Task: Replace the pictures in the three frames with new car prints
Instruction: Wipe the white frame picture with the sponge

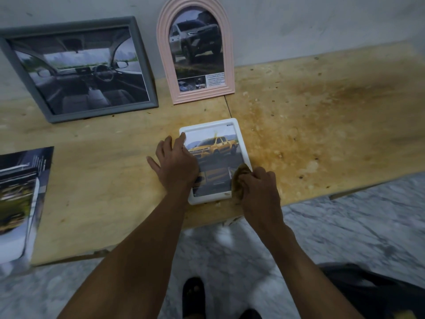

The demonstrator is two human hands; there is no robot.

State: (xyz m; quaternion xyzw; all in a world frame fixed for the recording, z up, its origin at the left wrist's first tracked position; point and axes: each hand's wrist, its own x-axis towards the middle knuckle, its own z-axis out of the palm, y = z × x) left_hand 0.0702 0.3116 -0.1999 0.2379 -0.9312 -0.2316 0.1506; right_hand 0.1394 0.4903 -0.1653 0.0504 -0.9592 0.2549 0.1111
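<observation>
Flat near the table's front edge lies a white frame (239,143) holding a yellow pickup print (216,148). Spread fingers of the left hand (177,164) press its left side, while the right hand (257,187) pinches a brown cloth (239,180) at its near-right corner. Farther back, a grey frame (76,70) and pink arched frame (195,51) lean against the grey wall (322,21). Loose prints (20,199) lie left on the stained plywood table (322,111); marble floor (345,222) lies below.

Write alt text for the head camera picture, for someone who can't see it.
A person's left hand presses flat on a white frame holding a yellow pickup print, lying on a wooden table, while the right hand grips a brown cloth at its lower right corner. Behind, a grey frame and a pink arched frame with car prints lean against the wall.
</observation>
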